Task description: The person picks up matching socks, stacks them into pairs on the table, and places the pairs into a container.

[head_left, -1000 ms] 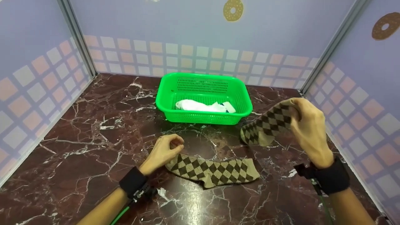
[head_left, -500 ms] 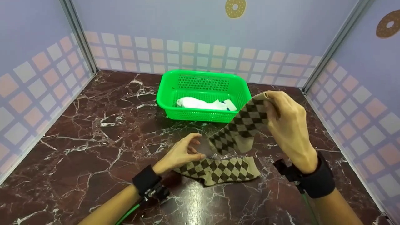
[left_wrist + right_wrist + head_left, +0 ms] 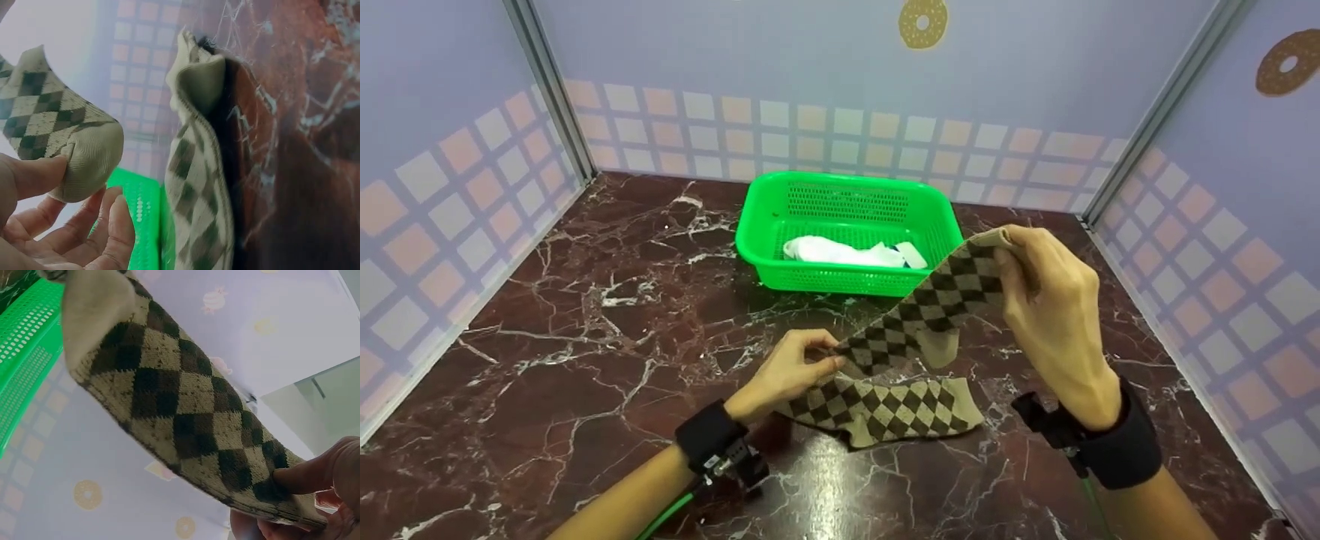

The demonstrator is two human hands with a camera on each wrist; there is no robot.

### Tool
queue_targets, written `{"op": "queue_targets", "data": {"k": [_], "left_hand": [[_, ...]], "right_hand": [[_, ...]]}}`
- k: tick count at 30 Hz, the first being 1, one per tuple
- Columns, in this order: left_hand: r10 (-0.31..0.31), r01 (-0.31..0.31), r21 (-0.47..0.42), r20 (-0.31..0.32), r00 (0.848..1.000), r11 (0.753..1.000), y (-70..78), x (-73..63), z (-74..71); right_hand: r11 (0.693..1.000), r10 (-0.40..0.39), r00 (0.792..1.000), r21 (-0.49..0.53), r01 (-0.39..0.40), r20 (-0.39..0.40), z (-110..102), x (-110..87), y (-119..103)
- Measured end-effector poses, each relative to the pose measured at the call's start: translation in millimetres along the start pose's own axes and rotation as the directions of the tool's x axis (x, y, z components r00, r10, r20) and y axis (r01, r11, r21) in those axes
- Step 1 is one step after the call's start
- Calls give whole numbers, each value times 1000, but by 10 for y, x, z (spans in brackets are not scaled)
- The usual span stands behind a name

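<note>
A tan sock with dark brown diamonds (image 3: 941, 300) is stretched slantwise between both hands, raised above the table. My right hand (image 3: 1054, 307) pinches its cuff between thumb and fingers. At the other end, my left hand (image 3: 795, 371) holds the plain tan toe (image 3: 93, 160), thumb in front and fingers behind in the left wrist view. In the right wrist view the sock's diamond side (image 3: 185, 405) runs down to the right thumb. A matching sock (image 3: 896, 409) lies flat on the table below, its toe end partly covered by the left hand.
Behind the hands stands a green plastic basket (image 3: 847, 281) with white socks (image 3: 847, 253) inside. The dark red marbled table (image 3: 585, 322) is bounded by pale walls with pink and white squares (image 3: 697, 139) at the back and sides.
The right hand has carried its sock leftward from the table's right side. The left hand has moved right, off the lying sock's toe, and now pinches the raised sock's toe.
</note>
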State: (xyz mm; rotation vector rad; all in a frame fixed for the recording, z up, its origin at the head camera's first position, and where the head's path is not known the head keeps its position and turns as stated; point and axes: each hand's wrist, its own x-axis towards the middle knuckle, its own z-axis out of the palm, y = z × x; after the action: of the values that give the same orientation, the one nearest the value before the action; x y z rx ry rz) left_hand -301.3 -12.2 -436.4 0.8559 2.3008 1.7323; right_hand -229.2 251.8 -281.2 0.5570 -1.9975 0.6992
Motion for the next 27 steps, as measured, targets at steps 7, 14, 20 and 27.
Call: {"op": "queue_targets", "data": {"k": [7, 14, 20, 27], "left_hand": [[-3, -7, -83, -118, 993, 997, 33, -79, -232], [-25, -54, -249, -305, 952, 967, 71, -150, -311], [8, -122, -317, -340, 940, 940, 48, -218, -318], [37, -90, -169, -292, 956, 981, -11, -291, -352]], "right_hand": [[996, 88, 996, 6, -88, -2, -71, -212, 207], [976, 197, 977, 79, -204, 84, -71, -496, 431], [925, 320, 929, 150, -348, 184, -76, -767, 538], [875, 410, 856, 130, -467, 314, -20, -1102, 655]]}}
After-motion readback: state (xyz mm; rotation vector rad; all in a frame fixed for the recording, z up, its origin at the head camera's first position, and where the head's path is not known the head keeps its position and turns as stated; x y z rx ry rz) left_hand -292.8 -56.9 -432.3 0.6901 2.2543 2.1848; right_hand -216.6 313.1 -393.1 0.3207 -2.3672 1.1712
